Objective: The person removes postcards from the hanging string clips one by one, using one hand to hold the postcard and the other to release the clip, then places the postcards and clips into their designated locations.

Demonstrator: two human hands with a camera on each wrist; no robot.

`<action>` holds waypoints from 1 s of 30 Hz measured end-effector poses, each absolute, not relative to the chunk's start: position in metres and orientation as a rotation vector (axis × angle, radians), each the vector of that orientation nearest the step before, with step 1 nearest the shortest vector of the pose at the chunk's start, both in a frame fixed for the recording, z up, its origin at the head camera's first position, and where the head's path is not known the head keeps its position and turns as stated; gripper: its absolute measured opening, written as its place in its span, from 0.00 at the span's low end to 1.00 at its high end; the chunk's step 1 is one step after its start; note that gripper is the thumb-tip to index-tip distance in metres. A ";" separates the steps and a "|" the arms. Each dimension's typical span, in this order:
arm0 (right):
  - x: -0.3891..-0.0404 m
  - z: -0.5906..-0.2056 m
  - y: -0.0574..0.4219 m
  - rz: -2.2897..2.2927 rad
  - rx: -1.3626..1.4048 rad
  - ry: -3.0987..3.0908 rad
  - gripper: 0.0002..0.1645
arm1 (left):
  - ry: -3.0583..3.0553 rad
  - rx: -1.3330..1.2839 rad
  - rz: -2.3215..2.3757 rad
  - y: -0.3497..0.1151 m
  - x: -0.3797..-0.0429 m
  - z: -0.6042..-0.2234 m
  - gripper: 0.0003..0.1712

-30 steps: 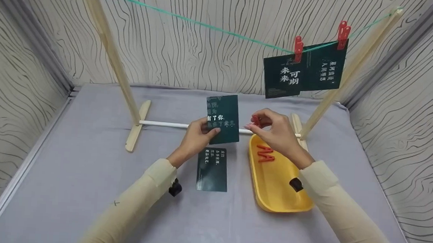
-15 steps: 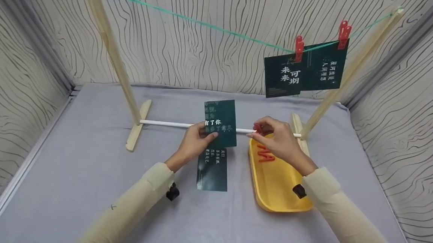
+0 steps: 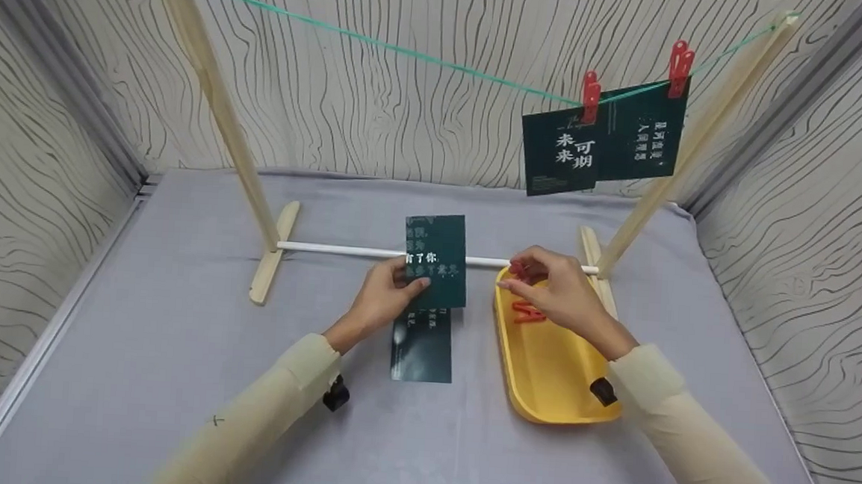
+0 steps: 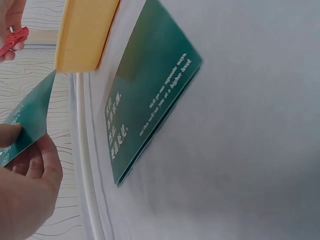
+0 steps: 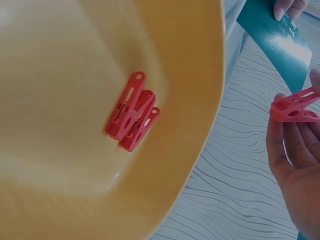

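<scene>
My left hand (image 3: 381,293) pinches a dark green card (image 3: 442,246) with white lettering by its left edge, thumb in front and fingers behind. In the head view the card stands upright and overlaps part of another green card (image 3: 422,357) lying on the table. The left wrist view shows that lying card (image 4: 145,95) with a doubled edge. To the right, my right hand (image 3: 566,291) holds a red clothespin (image 5: 292,107) between thumb and fingers, above the far end of a yellow tray (image 3: 556,403). More red clothespins (image 5: 132,112) lie together inside the tray.
A green string (image 3: 383,46) runs between two wooden posts (image 3: 215,94), joined low down by a white rod (image 3: 333,249). Two green cards (image 3: 635,138) hang towards its right end from red clothespins (image 3: 591,97). Patterned wall panels (image 3: 407,136) surround the cloth-covered table (image 3: 131,373).
Both hands have come down and nearer the body. The held card now overlaps the lying card in the head view. My right hand has shifted slightly right with the clothespin.
</scene>
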State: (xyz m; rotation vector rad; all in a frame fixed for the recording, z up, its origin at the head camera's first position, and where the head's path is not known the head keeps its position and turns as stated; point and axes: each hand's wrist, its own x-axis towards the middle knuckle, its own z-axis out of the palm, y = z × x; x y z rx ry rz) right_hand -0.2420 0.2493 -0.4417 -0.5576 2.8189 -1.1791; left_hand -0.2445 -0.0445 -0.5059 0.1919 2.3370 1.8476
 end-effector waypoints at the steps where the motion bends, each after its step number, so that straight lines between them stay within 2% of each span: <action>1: -0.242 -0.443 0.250 -1.169 -0.545 2.820 0.22 | 2.334 0.185 1.844 -0.045 -0.244 -0.507 0.20; 8: -0.240 -0.451 0.255 -1.129 -0.510 2.820 0.24 | 2.299 0.163 1.855 -0.047 -0.238 -0.514 0.20; 30: -0.237 -0.460 0.254 -1.006 -0.482 2.740 0.23 | 2.150 0.034 1.841 -0.050 -0.222 -0.532 0.20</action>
